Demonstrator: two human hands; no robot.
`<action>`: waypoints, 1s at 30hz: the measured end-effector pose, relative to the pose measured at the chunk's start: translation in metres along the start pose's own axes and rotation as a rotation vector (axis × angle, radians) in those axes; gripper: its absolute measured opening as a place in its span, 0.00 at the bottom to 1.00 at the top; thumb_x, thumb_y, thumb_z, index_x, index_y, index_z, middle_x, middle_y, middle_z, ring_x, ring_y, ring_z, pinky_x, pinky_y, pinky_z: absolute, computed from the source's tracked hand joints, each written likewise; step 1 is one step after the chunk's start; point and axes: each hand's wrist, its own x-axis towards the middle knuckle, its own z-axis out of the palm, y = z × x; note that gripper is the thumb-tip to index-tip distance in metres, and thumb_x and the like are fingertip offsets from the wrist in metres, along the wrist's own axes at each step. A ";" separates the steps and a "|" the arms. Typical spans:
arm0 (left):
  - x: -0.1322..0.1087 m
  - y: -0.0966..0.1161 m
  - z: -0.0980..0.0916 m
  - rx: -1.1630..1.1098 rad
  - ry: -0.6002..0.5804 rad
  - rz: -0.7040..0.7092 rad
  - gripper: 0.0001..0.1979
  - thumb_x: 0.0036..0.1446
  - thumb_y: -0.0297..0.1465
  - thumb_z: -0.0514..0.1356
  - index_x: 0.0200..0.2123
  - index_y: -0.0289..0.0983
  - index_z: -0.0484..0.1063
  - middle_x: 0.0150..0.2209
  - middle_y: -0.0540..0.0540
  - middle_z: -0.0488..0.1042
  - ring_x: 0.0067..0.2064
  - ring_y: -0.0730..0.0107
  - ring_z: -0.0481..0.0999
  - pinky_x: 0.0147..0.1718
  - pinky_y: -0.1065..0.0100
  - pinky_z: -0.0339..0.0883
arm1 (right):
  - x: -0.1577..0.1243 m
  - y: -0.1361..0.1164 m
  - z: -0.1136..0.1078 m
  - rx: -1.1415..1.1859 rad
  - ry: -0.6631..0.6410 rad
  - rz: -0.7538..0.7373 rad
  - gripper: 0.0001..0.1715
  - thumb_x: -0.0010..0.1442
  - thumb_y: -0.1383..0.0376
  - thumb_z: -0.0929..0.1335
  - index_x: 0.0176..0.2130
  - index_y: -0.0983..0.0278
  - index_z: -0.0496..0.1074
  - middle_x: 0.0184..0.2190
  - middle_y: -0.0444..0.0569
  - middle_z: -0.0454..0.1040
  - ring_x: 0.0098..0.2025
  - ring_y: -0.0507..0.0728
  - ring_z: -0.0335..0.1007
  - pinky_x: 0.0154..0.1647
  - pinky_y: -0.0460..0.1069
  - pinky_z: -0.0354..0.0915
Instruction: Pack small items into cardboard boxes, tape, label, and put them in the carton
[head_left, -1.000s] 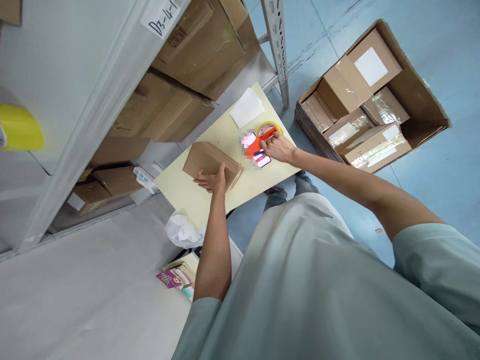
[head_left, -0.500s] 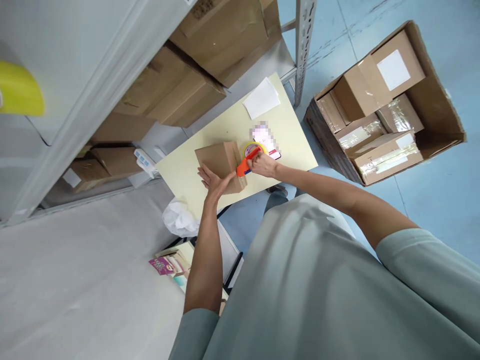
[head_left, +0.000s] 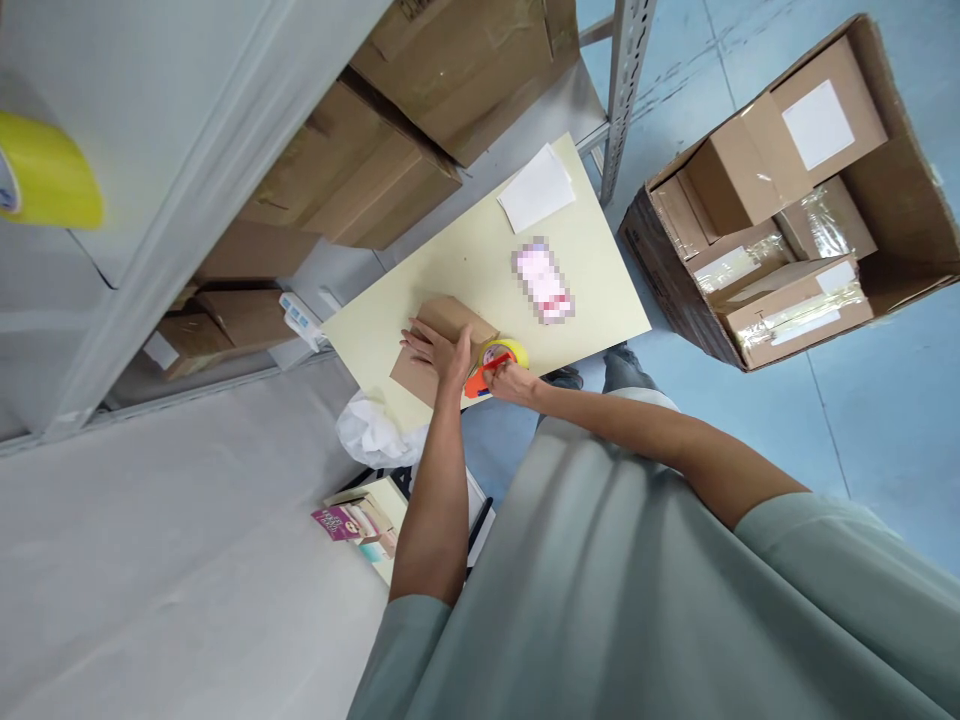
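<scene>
A small brown cardboard box point(head_left: 457, 314) lies on the pale yellow table point(head_left: 600, 285) near its front edge. My left hand point(head_left: 442, 355) is spread over the box, fingers apart and resting on it. In my right hand point(head_left: 511, 383) is an orange tape dispenser point(head_left: 477, 382) loaded with a yellow roll of tape. The dispenser's head is against the near right side of the box; whether tape is sticking there is hidden. Beyond it on the table lies a phone point(head_left: 543, 280), blurred over, with its screen lit.
White paper sheets point(head_left: 536, 188) lie at the table's far end. A large open carton point(head_left: 911, 215) with several taped boxes stands on the floor at right. Shelving point(head_left: 616, 110) with cartons runs along the left, with a yellow tape roll point(head_left: 56, 175) upon it. A white plastic bag point(head_left: 375, 430) hangs at the near left corner.
The dispenser and my right hand have moved down toward the table's front edge, beside the box. My left hand has shifted further over the box, which now sits differently turned.
</scene>
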 end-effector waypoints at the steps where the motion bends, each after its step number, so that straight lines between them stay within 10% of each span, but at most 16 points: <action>1: -0.002 -0.003 -0.001 0.007 -0.014 0.007 0.60 0.62 0.48 0.67 0.81 0.31 0.33 0.81 0.24 0.28 0.82 0.37 0.25 0.77 0.35 0.27 | -0.008 0.006 0.001 0.008 -0.010 0.018 0.27 0.65 0.81 0.58 0.59 0.81 0.72 0.43 0.71 0.83 0.42 0.67 0.82 0.40 0.58 0.68; 7: -0.010 -0.006 -0.008 0.014 -0.065 0.084 0.61 0.62 0.45 0.68 0.80 0.27 0.31 0.81 0.22 0.24 0.81 0.34 0.22 0.76 0.35 0.23 | -0.075 0.092 -0.010 -0.082 -0.078 0.237 0.26 0.67 0.79 0.59 0.61 0.84 0.67 0.44 0.76 0.81 0.44 0.70 0.83 0.44 0.60 0.67; 11: -0.017 -0.007 -0.007 0.025 -0.086 0.133 0.62 0.60 0.43 0.69 0.81 0.27 0.31 0.81 0.23 0.24 0.81 0.34 0.21 0.76 0.35 0.22 | -0.072 0.123 -0.031 -0.144 -0.010 0.249 0.22 0.70 0.79 0.57 0.58 0.80 0.69 0.41 0.68 0.82 0.42 0.67 0.81 0.47 0.59 0.65; 18: -0.029 -0.018 -0.012 0.028 -0.172 0.263 0.63 0.54 0.34 0.71 0.81 0.26 0.35 0.81 0.24 0.25 0.82 0.37 0.22 0.77 0.38 0.23 | -0.026 0.090 -0.043 -0.149 -0.023 0.132 0.26 0.67 0.83 0.56 0.55 0.80 0.74 0.43 0.66 0.83 0.42 0.66 0.81 0.42 0.57 0.67; 30: -0.069 -0.038 -0.010 -0.024 -0.182 0.325 0.40 0.56 0.24 0.62 0.73 0.40 0.62 0.83 0.40 0.36 0.83 0.47 0.27 0.78 0.36 0.29 | -0.039 0.039 -0.002 -0.148 -0.032 -0.010 0.27 0.67 0.82 0.55 0.57 0.81 0.73 0.41 0.67 0.82 0.41 0.65 0.79 0.42 0.57 0.66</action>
